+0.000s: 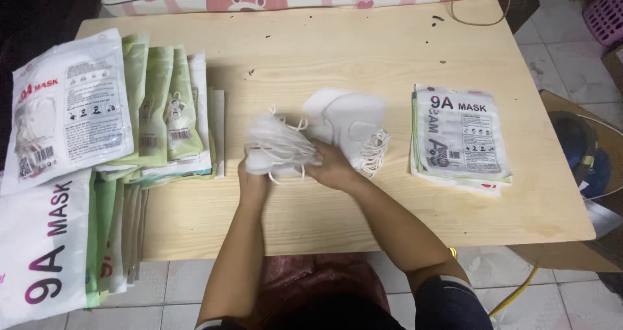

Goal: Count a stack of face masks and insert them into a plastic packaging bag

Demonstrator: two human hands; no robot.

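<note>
White face masks [278,147] bunched between left hand [252,182] & right hand [332,168], fingers pinching stack so loops stay together; more masks [350,121] beside on worktop [389,200].

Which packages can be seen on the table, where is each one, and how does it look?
Stack of flat packets: right of the hands, rectangular, white and grey with green edges.
Fanned packets: left side, flat, pale green and white, overlapping.
Large white packet: far left, on top, barcode label at a corner.
Near-left packets: overhang the table edge, white.
</note>
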